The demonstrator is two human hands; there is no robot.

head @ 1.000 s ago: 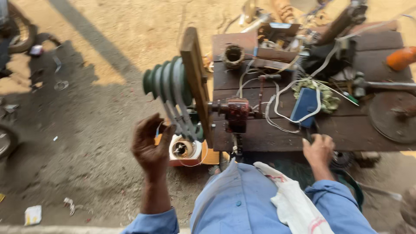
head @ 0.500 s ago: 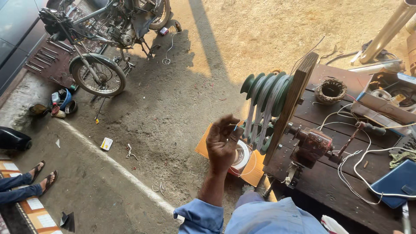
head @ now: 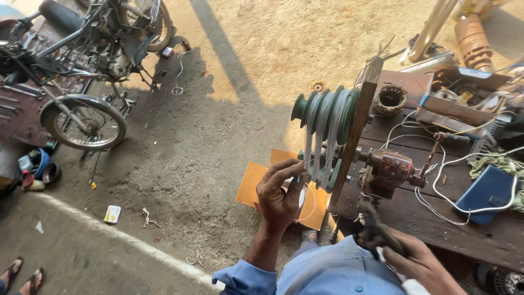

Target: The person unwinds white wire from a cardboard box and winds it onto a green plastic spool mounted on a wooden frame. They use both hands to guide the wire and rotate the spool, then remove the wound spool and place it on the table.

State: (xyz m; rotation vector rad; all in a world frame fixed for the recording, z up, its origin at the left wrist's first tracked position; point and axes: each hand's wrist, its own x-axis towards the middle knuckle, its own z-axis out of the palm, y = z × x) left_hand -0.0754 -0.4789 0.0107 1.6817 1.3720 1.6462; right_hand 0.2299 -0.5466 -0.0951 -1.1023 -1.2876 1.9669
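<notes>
Pinching thin wire [head: 303,163] with left hand [head: 279,196] to feed green stepped former [head: 326,117]; right hand [head: 406,257] clamped on winder crank handle [head: 376,232] at counter [head: 436,218] edge.

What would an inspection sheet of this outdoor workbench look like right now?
Surface: dark wooden table, worn and crowded.
Job's things: green stepped winding former wrapped in pale wire, on a reddish winding machine.
Clutter: wound coil ring, blue flat case, open box of parts.
Hands: left hand pinches the wire beside the former; right hand grips a dark handle.
Cables: white cords loop over the table.
Surroundings: sandy ground, motorcycle, orange cardboard, another person's sandalled feet.
</notes>
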